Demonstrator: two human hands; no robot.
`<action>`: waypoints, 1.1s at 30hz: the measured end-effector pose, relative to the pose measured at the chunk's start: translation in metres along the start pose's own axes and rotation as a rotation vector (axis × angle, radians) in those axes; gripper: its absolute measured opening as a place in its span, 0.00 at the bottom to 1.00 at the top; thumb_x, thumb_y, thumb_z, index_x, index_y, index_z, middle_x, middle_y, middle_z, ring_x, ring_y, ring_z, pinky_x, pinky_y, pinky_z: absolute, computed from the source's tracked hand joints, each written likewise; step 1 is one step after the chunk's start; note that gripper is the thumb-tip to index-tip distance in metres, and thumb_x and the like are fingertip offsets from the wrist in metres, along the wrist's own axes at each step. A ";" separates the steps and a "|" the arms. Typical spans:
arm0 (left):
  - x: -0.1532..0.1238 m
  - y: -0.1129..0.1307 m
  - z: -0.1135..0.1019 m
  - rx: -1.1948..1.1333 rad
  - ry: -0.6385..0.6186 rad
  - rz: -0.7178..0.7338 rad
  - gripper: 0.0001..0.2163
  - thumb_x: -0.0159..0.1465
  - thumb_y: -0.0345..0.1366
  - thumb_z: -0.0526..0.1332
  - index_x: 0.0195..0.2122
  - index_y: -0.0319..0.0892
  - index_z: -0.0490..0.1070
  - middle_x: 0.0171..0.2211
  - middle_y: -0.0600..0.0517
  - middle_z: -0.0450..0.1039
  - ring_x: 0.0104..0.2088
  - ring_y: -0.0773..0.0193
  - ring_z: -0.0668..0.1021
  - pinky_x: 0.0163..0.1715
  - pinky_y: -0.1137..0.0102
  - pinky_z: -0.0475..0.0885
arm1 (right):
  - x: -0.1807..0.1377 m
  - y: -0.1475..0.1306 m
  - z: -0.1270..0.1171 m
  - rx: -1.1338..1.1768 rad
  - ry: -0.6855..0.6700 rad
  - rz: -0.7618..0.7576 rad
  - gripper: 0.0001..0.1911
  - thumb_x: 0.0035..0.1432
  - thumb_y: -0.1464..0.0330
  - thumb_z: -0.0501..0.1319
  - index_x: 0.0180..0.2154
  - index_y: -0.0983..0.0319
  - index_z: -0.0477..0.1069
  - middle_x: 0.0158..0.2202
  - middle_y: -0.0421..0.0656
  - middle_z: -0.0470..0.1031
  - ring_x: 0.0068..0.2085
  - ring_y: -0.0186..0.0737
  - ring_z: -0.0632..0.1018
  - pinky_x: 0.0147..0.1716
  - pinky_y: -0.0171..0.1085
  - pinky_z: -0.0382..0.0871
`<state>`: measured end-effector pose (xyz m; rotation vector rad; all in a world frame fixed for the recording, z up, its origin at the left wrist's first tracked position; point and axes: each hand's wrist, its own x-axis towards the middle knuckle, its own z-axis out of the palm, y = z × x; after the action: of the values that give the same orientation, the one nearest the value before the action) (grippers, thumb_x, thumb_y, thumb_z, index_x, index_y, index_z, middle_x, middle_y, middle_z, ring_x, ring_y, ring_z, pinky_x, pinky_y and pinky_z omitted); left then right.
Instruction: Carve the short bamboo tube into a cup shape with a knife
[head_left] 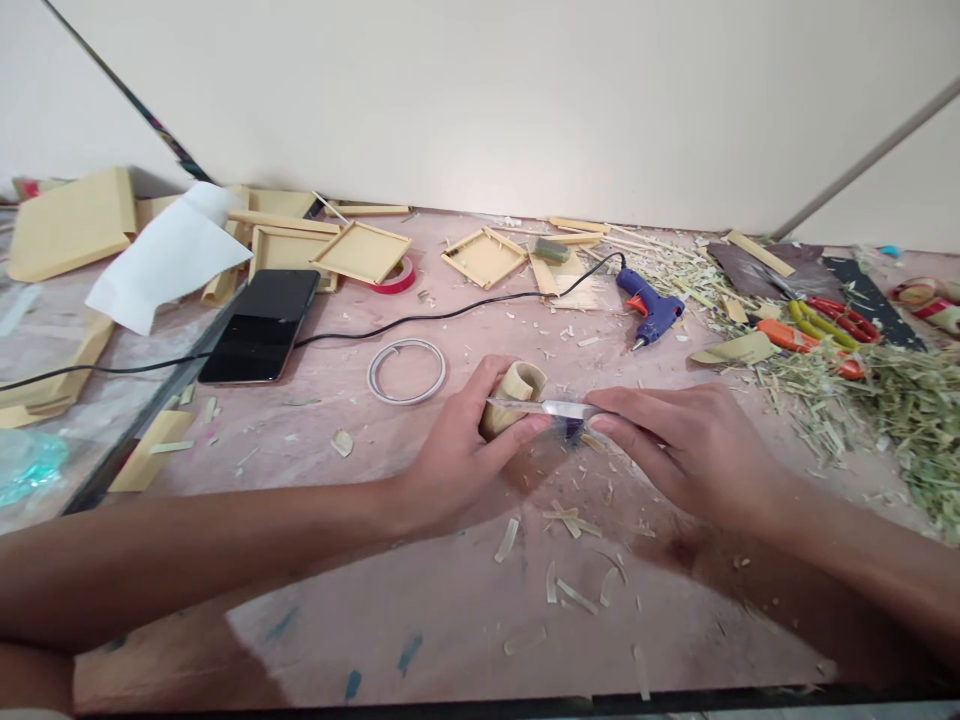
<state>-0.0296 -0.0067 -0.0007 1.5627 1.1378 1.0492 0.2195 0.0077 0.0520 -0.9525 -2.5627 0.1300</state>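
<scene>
Bamboo tube (pixel 516 392), pale and hollow, sits gripped in left hand (pixel 457 450) fingers; right hand (pixel 686 450), palm down, fingers pinching a shiny knife (pixel 551 408) laid across it.

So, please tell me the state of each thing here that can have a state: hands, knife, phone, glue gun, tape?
left hand: closed around the bamboo piece
right hand: gripping the knife
knife: blade out, laid against the bamboo piece
bamboo piece: hollow, held just above the table
phone: screen dark, lying flat
glue gun: lying on its side, cable attached
tape ring: lying flat
</scene>
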 end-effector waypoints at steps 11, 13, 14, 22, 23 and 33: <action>-0.004 -0.001 0.002 -0.089 -0.017 -0.108 0.12 0.73 0.43 0.67 0.50 0.46 0.67 0.42 0.54 0.70 0.37 0.65 0.72 0.37 0.70 0.69 | 0.012 0.038 -0.036 -0.022 0.364 0.339 0.15 0.77 0.61 0.60 0.41 0.60 0.83 0.19 0.34 0.61 0.21 0.33 0.61 0.24 0.37 0.56; -0.005 -0.001 0.002 -0.140 -0.020 -0.121 0.14 0.73 0.46 0.67 0.50 0.47 0.66 0.41 0.54 0.70 0.34 0.67 0.72 0.33 0.71 0.70 | 0.010 0.029 -0.031 0.014 0.300 0.250 0.13 0.77 0.63 0.61 0.44 0.61 0.82 0.20 0.34 0.66 0.20 0.33 0.64 0.23 0.36 0.57; -0.005 -0.002 0.002 -0.171 -0.027 -0.129 0.15 0.73 0.47 0.68 0.51 0.47 0.66 0.39 0.55 0.69 0.31 0.68 0.72 0.31 0.72 0.70 | 0.009 0.025 -0.027 0.027 0.256 0.189 0.12 0.77 0.64 0.61 0.44 0.61 0.82 0.21 0.35 0.70 0.20 0.32 0.66 0.23 0.36 0.58; -0.009 -0.002 0.003 -0.352 -0.073 -0.180 0.19 0.69 0.44 0.72 0.52 0.50 0.63 0.40 0.56 0.73 0.31 0.65 0.82 0.30 0.70 0.78 | 0.002 0.009 -0.002 0.052 -0.021 -0.039 0.13 0.80 0.65 0.57 0.49 0.60 0.80 0.37 0.42 0.89 0.32 0.40 0.86 0.30 0.37 0.65; -0.008 -0.003 0.003 -0.347 -0.069 -0.165 0.19 0.69 0.42 0.72 0.51 0.50 0.62 0.40 0.55 0.74 0.33 0.64 0.83 0.32 0.69 0.79 | 0.001 0.008 0.000 0.048 -0.024 -0.038 0.13 0.80 0.64 0.57 0.49 0.60 0.80 0.37 0.43 0.89 0.32 0.40 0.86 0.31 0.37 0.66; -0.006 -0.002 0.000 -0.215 -0.046 -0.012 0.12 0.69 0.38 0.71 0.47 0.46 0.68 0.38 0.56 0.70 0.37 0.66 0.73 0.39 0.72 0.70 | -0.003 0.003 0.011 0.050 0.006 -0.020 0.15 0.82 0.63 0.55 0.52 0.59 0.80 0.38 0.41 0.89 0.32 0.41 0.87 0.32 0.39 0.69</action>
<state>-0.0309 -0.0121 -0.0032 1.4016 0.9683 1.0838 0.2189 0.0092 0.0400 -0.9064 -2.5503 0.1846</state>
